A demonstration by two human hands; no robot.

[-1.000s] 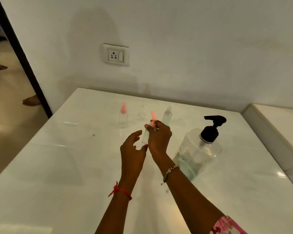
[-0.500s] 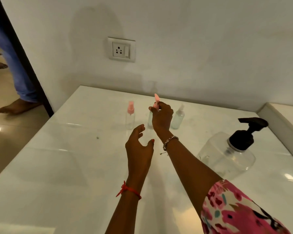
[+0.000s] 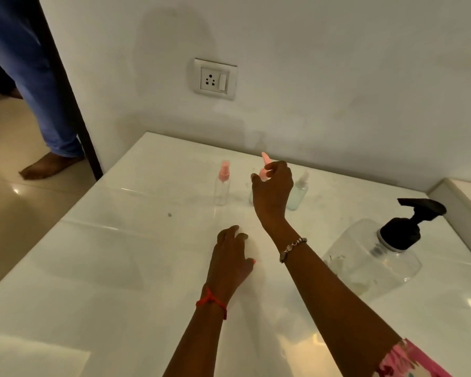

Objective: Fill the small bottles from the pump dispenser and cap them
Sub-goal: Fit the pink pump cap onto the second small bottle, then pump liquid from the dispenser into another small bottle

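Note:
My right hand (image 3: 272, 191) pinches the pink spray top of a small clear bottle (image 3: 264, 170) that stands at the back of the white table; its body is mostly hidden behind the hand. A second small bottle with a pink top (image 3: 222, 186) stands to its left. A third small bottle with a clear top and pale liquid (image 3: 297, 194) stands to its right. My left hand (image 3: 233, 257) hovers low over the table with fingers loosely curled, holding nothing. The large clear pump dispenser with a black pump (image 3: 375, 254) stands at the right.
The white glossy table (image 3: 120, 268) meets a wall with a socket plate (image 3: 215, 78). A raised white ledge (image 3: 462, 197) runs along the right edge. At the left, beyond a dark door frame, a person's leg in jeans (image 3: 38, 104) stands on the floor.
My right hand has carried the pink-topped bottle away from the dispenser to the back row between the other two bottles. My left hand let go and dropped toward the table.

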